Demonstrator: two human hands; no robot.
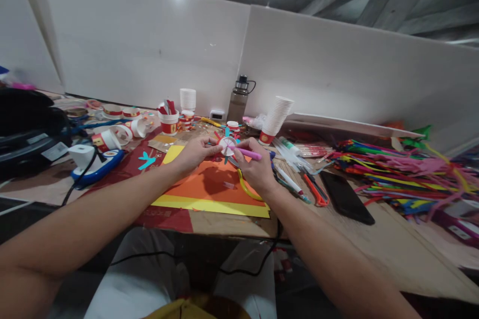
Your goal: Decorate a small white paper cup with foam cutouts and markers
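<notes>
A small round white piece [226, 146] with pink lines on its face and coloured strips round its edge is held up above the orange paper [209, 179]. My left hand [198, 153] pinches it by its left side. In my right hand [256, 165] is a purple pen [250, 153], its tip at the white face. Yellow paper [224, 208] shows from under the orange sheet. A yellow curved object [245, 187] lies partly beneath my right hand.
Behind stand a bottle [238, 99], a tall stack of paper cups [277, 115] and a red-white cup [168, 122]. At the right lie a black phone [346, 198] and many coloured pipe cleaners [404, 172]. A blue-white tool [93, 167] is at the left.
</notes>
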